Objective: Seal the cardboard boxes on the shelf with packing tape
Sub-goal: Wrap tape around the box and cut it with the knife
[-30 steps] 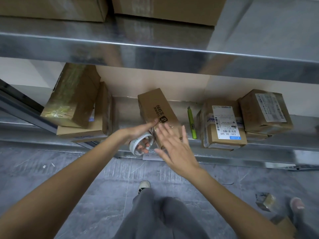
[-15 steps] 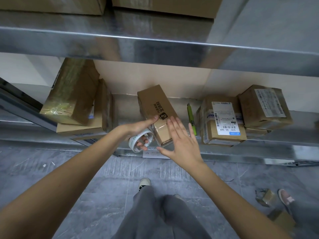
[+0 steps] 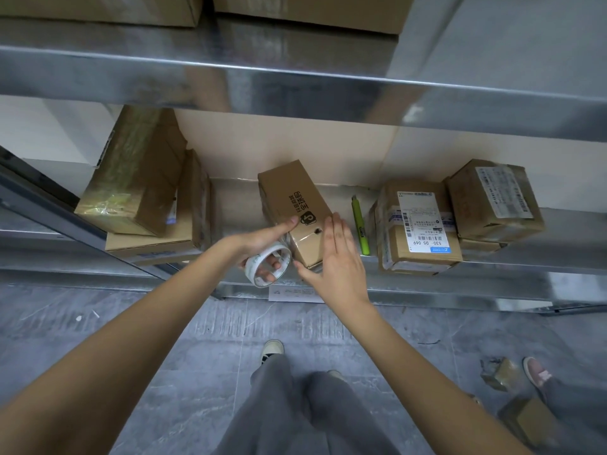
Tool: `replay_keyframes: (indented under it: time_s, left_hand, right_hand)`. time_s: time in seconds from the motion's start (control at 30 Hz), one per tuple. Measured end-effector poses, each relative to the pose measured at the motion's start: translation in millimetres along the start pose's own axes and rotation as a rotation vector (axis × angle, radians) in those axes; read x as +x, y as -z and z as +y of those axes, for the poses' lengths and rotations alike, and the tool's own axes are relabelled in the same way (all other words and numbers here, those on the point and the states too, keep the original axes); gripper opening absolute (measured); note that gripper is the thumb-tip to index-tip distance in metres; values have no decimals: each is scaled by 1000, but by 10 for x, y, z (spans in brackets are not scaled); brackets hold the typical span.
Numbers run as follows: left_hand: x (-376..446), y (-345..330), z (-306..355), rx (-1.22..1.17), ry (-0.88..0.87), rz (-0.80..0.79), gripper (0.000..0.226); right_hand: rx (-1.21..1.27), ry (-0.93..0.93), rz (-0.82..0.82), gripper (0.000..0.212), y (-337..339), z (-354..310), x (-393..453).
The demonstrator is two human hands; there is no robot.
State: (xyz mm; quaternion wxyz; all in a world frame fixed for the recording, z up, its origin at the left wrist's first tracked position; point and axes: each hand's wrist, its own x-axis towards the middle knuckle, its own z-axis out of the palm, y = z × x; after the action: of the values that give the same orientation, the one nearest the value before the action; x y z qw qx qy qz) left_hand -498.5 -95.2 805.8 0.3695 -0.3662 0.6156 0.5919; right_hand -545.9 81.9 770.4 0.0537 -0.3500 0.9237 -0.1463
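While the left hand grips a tape roll, fingers through its core and forefinger stretched onto the box, the right hand lies flat with straight fingers on that box's near end. Box sits on the shelf, between the hands, beside a green marker and labelled parcels.

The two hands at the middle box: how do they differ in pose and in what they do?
The left hand holds the tape roll, fingers through its core, thumb on the middle box; the right hand holds nothing. The left fingers curl round the roll; the right fingers lie straight and flat on the box's top. Both touch the same box.
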Motion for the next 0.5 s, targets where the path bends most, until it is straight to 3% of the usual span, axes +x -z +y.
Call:
replay_keyframes:
  time_s: [0.1,0.2,0.4,0.5]
  left_hand:
    - [-6,-59,-4,106,-185,75,78]
    - [-83,-99,-112,234,-257,16,94]
    - [-209,-180,-247,41,-408,198,45]
    - [-279,-252,-189,45,-476,253,44]
  right_hand:
    - [45,1,7,99,16,20,-2]
    - [156,-67,27,99,32,44,29]
    - [412,-230,67,96,30,86,18]
    - [570,-313,94,91,4,71,-33]
